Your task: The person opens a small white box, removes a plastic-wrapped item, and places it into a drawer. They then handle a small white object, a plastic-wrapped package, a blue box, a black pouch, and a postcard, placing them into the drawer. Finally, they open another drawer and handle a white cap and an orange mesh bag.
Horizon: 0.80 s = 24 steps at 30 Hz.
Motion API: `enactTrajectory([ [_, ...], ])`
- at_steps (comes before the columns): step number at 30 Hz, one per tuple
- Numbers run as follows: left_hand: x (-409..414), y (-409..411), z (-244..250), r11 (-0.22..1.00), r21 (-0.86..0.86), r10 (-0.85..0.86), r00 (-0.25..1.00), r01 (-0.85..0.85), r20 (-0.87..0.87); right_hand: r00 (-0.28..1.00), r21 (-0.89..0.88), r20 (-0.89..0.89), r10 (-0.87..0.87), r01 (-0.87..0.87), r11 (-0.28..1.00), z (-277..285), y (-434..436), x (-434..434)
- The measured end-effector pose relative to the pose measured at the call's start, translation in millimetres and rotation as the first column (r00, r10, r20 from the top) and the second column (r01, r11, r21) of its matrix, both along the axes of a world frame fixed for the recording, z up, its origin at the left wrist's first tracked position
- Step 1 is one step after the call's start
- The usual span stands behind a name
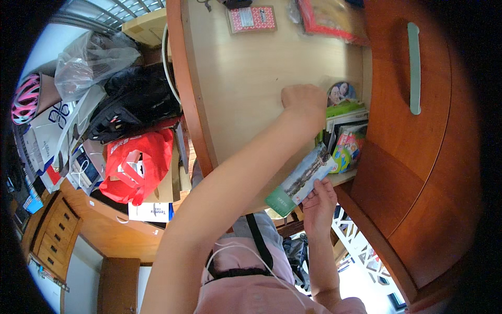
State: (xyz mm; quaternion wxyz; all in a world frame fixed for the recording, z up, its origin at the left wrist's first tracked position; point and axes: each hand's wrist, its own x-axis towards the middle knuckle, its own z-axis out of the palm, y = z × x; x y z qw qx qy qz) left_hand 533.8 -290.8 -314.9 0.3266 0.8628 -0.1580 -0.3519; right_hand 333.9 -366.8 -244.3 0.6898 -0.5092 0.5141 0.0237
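Observation:
My left hand (304, 98) is over the pale wooden surface (243, 78), curled with its back up, at the left edge of an upright row of books and booklets (345, 117). Its fingertips are hidden, so what it may hold cannot be told. A round picture of two people (340, 93) stands just right of it. Nearer to me, my right hand (319, 200) pinches the lower edge of a green and blue printed leaflet (304, 176) with a landscape photo, tilted beside the row. A colourful booklet (347, 151) stands at the near end of the row.
On the far part of the surface lie a pink patterned packet (253, 19) and a clear pouch with red trim (329, 23). Reddish wooden panelling with a pale green handle (414, 68) rises at right. A red bag (137, 165), a black bag (129, 102) and a pink helmet (27, 98) crowd the left.

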Motion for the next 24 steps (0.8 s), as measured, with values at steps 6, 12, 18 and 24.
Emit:
enactTrajectory([
  [6, -17, 120, 73, 0.895, -0.282, 0.406, 0.370, -0.347, 0.835, 0.994, 0.032, 0.109, 0.016, -0.020, 0.999, 6, 6, -5],
  [12, -89, 167, 21, 0.631, -0.461, 0.771, 0.573, -0.624, 0.279, 0.941, -0.099, 0.232, 0.248, -0.231, 0.968, 42, 29, 8],
  [18, -101, 155, 21, 0.647, -0.425, 0.760, 0.581, -0.633, 0.290, 0.911, -0.131, 0.294, 0.290, -0.262, 0.956, 80, 44, 19],
  [24, -113, 156, 70, 0.713, -0.369, 0.700, 0.569, -0.597, 0.432, 0.886, -0.121, 0.334, 0.322, -0.299, 0.947, 96, 50, 20],
])
